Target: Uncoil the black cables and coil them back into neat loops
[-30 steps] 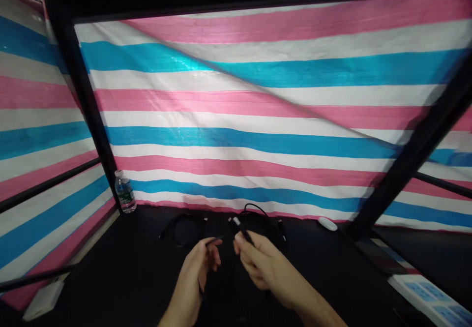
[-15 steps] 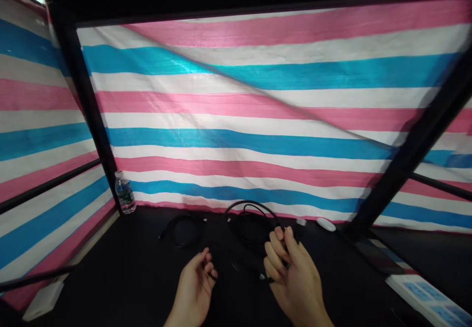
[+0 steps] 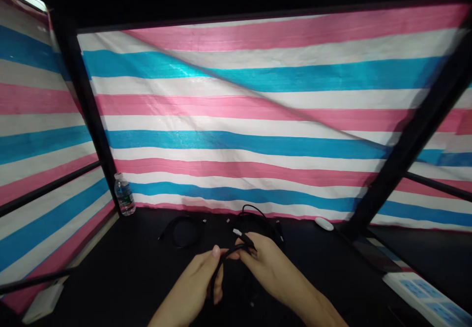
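A black cable (image 3: 232, 249) arches between my two hands, low in the middle of the view. My left hand (image 3: 197, 280) is closed on it with thumb and fingers, and a length hangs down past the fingers. My right hand (image 3: 271, 263) grips the same cable a little to the right. A metal plug on a black housing (image 3: 237, 232) sticks out above the right fingers. Beyond the hands, a second black cable (image 3: 254, 214) lies coiled on the dark table, partly hidden by my right hand. Another coiled black cable (image 3: 184, 232) rests to the left.
A clear water bottle (image 3: 125, 196) stands at the back left corner. A white rounded object, perhaps a mouse (image 3: 324, 224), lies at the back right. A white power strip (image 3: 424, 297) is at the right edge. Striped sheeting (image 3: 236, 140) and black posts enclose the table.
My right hand has moved left and down toward my left hand, bringing the cable with it. The left hand has shifted slightly right, and both now hold the cable close together.
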The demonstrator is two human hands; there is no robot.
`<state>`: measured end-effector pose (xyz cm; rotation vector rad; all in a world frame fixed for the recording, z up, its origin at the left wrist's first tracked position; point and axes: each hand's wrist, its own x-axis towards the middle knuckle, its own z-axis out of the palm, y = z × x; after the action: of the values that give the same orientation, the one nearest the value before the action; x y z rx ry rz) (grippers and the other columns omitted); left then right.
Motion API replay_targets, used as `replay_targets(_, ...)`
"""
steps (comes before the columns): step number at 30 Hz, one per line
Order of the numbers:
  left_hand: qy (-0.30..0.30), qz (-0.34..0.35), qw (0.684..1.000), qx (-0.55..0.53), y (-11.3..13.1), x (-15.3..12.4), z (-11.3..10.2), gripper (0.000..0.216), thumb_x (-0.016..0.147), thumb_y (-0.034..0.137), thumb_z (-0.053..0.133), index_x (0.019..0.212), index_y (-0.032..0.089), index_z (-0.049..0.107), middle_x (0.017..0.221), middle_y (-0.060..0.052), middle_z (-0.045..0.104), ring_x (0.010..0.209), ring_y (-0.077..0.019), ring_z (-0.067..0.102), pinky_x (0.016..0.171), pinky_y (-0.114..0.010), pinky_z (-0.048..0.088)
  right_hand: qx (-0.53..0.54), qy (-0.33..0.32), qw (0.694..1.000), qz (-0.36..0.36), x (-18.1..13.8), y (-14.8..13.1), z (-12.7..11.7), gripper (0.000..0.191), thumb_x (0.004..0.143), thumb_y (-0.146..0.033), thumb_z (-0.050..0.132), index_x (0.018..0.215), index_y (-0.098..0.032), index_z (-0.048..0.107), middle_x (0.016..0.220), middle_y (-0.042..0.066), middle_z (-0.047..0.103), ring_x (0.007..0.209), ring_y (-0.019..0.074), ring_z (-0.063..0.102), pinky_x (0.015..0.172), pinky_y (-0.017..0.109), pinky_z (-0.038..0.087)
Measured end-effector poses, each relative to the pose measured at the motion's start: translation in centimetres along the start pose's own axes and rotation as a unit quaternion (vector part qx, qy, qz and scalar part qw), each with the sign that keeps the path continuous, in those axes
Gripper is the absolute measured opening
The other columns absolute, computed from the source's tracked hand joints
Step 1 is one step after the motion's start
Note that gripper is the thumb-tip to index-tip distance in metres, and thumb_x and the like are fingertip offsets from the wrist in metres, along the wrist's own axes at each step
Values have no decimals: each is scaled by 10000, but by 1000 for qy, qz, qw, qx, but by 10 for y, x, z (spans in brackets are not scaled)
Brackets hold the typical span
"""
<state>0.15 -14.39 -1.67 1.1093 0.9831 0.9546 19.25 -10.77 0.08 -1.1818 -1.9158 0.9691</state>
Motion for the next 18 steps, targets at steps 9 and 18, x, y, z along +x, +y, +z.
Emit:
replay_targets(9,25,155,982,106,-3,-3,-4,374,952,513,559,876,190,732,798,-28,607,764,-180,565,730,-289,446,-107,84,991,-9,-3,1,-5,233,971,-311,392,855,-228,576,936,38,507,842,211,563,787,375,460)
replay_targets(18,97,201,930,292,-25,17,-21,319,983,435,511,1032,255,770,1018,-76,735,954,-242,659,909,-357,515,95,133,986,34,-2,12,-9,214,892,-432,551,833,-228,575,737,-20,526,652,167,496,611,290,424)
